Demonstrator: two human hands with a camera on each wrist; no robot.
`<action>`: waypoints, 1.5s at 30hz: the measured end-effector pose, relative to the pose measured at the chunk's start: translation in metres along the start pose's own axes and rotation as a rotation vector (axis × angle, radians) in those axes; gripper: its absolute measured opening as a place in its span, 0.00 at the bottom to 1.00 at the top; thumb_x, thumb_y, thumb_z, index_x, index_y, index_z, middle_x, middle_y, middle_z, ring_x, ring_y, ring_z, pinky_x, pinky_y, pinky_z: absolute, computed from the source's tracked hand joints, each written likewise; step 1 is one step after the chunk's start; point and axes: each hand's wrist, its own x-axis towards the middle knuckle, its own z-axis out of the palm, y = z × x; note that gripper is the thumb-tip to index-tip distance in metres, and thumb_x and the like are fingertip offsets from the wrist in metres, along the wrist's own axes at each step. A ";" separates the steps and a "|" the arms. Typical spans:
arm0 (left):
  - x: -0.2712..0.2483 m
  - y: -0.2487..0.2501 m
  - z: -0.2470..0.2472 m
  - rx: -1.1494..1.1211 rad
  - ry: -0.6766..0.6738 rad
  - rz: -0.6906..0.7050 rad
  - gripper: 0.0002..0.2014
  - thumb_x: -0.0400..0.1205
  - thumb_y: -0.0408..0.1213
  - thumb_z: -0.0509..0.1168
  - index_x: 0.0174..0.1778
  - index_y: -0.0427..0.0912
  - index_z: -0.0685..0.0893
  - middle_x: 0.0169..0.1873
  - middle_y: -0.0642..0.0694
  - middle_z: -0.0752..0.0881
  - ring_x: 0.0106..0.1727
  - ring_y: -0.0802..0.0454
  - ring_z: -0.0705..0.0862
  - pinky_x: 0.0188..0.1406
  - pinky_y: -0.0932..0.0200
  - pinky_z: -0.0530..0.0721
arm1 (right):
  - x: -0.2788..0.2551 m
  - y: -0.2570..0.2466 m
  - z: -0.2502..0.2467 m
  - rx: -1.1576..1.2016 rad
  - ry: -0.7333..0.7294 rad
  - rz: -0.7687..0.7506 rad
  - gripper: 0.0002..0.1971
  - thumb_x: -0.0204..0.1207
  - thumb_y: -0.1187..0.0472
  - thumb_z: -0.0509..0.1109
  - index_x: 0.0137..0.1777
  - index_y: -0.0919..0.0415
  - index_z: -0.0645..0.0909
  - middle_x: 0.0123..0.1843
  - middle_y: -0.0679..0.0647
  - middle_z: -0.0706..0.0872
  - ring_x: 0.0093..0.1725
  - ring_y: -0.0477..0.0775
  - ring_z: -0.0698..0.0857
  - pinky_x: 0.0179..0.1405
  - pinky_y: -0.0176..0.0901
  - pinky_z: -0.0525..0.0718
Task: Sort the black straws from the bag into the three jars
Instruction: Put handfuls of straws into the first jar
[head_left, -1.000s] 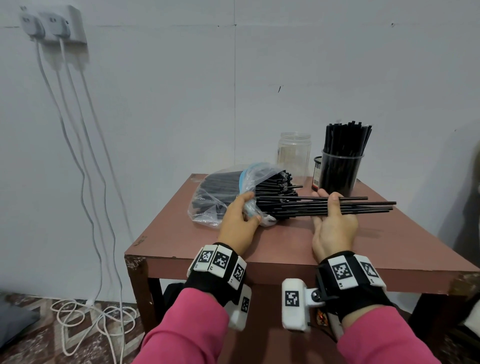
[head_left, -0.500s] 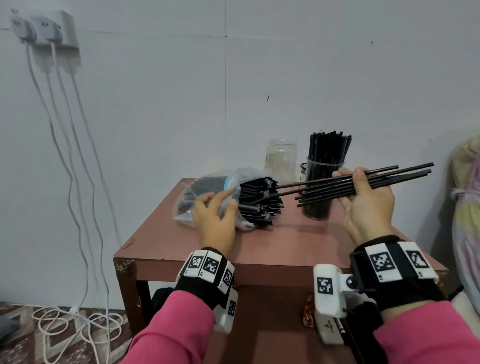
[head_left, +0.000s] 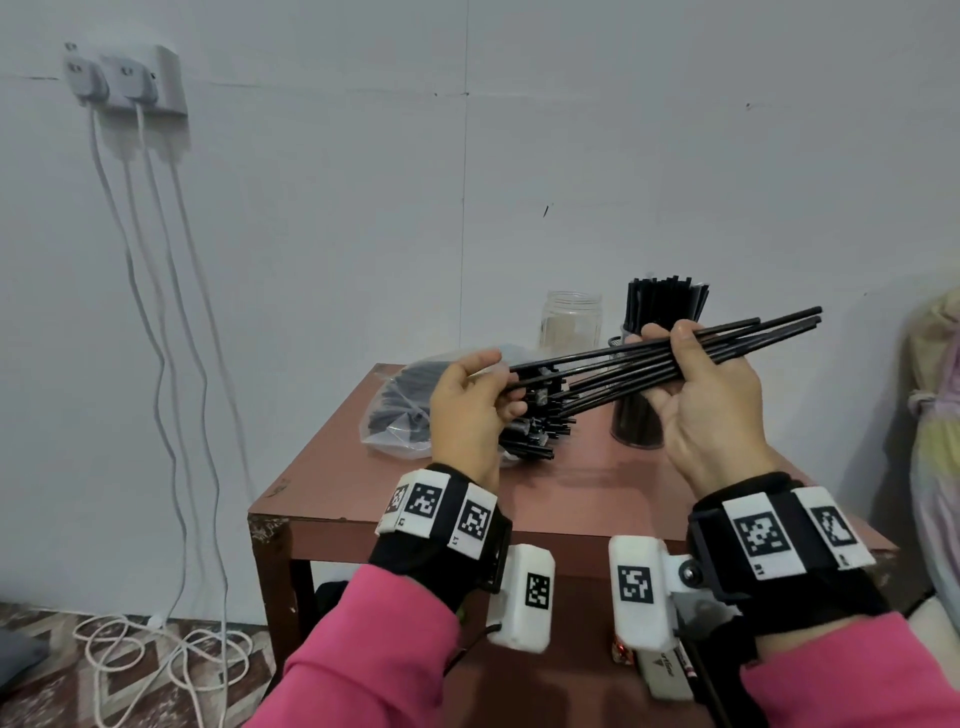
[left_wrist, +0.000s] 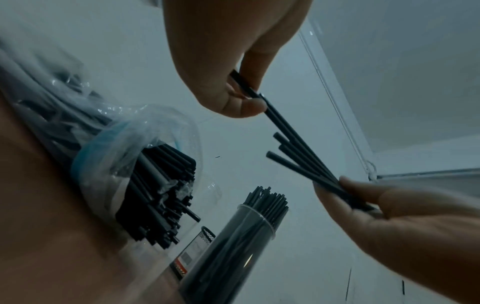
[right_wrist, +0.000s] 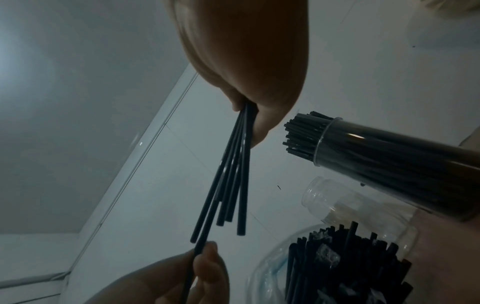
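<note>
My right hand (head_left: 670, 338) grips a bundle of black straws (head_left: 623, 366) in the air above the table, tips slanting up to the right. My left hand (head_left: 498, 374) pinches the near end of one straw of that bundle between thumb and fingers (left_wrist: 249, 96). The other straws fan out from my right hand (right_wrist: 246, 109). Below them lies the clear bag (head_left: 395, 410), its open mouth showing many black straws (left_wrist: 161, 195). A clear jar packed with upright straws (head_left: 660, 312) stands behind my right hand. To its left is an empty clear jar (head_left: 571, 322).
The small reddish-brown table (head_left: 571, 493) stands against a white wall. A black mesh cup (left_wrist: 205, 232) with a label sits between the two jars. White cables (head_left: 156, 639) hang from a wall socket and coil on the floor at the left. Pale fabric (head_left: 935, 415) is at the right edge.
My left hand has left the bag, risen and taken hold of one straw's end. My right hand still holds the bundle up, now nearer the left hand.
</note>
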 end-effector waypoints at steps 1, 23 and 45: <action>0.000 -0.001 0.000 0.036 -0.006 0.001 0.10 0.82 0.20 0.59 0.51 0.38 0.80 0.38 0.40 0.82 0.25 0.58 0.80 0.25 0.69 0.80 | -0.001 0.001 0.001 0.000 -0.003 0.002 0.05 0.85 0.67 0.61 0.48 0.58 0.74 0.45 0.59 0.87 0.52 0.63 0.88 0.59 0.64 0.86; -0.015 -0.024 0.025 0.025 -0.061 -0.451 0.16 0.89 0.40 0.56 0.40 0.36 0.82 0.26 0.42 0.85 0.28 0.49 0.83 0.22 0.62 0.84 | -0.007 0.016 0.017 -0.031 -0.130 0.043 0.07 0.87 0.69 0.55 0.56 0.60 0.74 0.30 0.49 0.84 0.38 0.48 0.85 0.58 0.48 0.86; 0.034 -0.045 0.107 0.068 -0.213 -0.453 0.15 0.89 0.42 0.54 0.37 0.42 0.74 0.24 0.46 0.72 0.20 0.58 0.68 0.16 0.69 0.65 | 0.079 -0.072 -0.001 -0.542 -0.318 -0.014 0.07 0.85 0.71 0.58 0.49 0.58 0.72 0.43 0.58 0.85 0.41 0.52 0.91 0.38 0.41 0.89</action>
